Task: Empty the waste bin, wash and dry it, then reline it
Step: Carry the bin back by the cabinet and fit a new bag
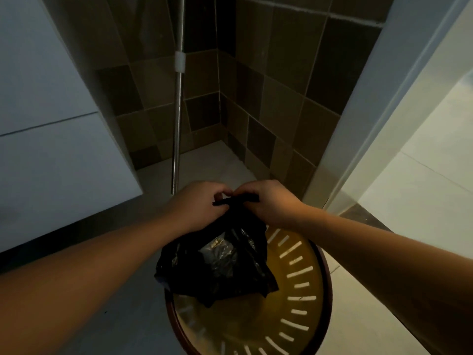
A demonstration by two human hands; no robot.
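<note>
A dim home bathroom or wash area: beyond the hands, brown and tan square wall tiles meet in a corner, with a chrome upright pipe clipped there, over a pale tiled floor.

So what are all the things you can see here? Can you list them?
bin bag: one, black, shiny, lifted above the bin's open top, its neck gathered between both hands
waste bin: one, yellowish inside with a dark reddish rim and slots in its wall, on the floor at the bottom middle
metal pole: one, silver with a white clip, upright in the tiled corner
wall tiles: many, brown and dark brown, behind the pole
cabinet: one, pale, at left
door frame: one, pale, at right
left hand: one, pinching the bag's neck
right hand: one, pinching the bag's neck
</note>
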